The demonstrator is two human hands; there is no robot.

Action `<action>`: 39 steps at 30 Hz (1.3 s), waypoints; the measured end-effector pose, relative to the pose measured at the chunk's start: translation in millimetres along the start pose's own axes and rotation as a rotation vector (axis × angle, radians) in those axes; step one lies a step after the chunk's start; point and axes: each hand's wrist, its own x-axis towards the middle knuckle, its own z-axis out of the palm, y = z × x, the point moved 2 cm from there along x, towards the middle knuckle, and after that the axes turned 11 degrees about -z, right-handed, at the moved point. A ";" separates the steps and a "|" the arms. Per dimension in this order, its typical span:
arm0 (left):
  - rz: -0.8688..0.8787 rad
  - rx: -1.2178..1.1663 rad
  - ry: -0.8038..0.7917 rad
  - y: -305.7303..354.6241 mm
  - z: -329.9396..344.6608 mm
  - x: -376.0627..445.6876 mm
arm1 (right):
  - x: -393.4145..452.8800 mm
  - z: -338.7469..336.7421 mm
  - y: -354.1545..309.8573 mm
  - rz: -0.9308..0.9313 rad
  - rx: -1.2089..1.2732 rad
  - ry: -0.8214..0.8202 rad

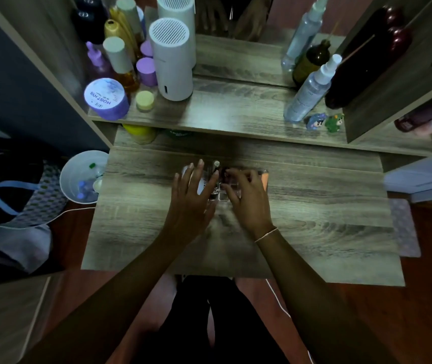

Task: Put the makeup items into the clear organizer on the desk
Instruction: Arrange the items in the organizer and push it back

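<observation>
bare desk (314, 211) right, shelf (235, 119) probably overhanging

Two hands (193, 195), one organizer (225, 191).

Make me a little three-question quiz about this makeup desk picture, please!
1. True or false: both hands, the left hand and the right hand, are over the clear organizer in the middle of the desk.
2. What colour is the round tub with a printed lid on the shelf's left end? A) purple B) red C) green
3. Fill in: the two little toy figures stand beside a clear spray ____.

Key: 1 true; 2 A; 3 bottle
</observation>
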 end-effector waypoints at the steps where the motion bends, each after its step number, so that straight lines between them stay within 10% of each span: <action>1: -0.004 -0.001 -0.003 -0.4 0.2 -0.5 | -0.3 -0.4 2.3 0.011 0.015 0.024; 39: 0.052 0.040 -0.014 2.7 -3.7 9.5 | -4.1 -7.2 -2.4 0.057 0.050 0.108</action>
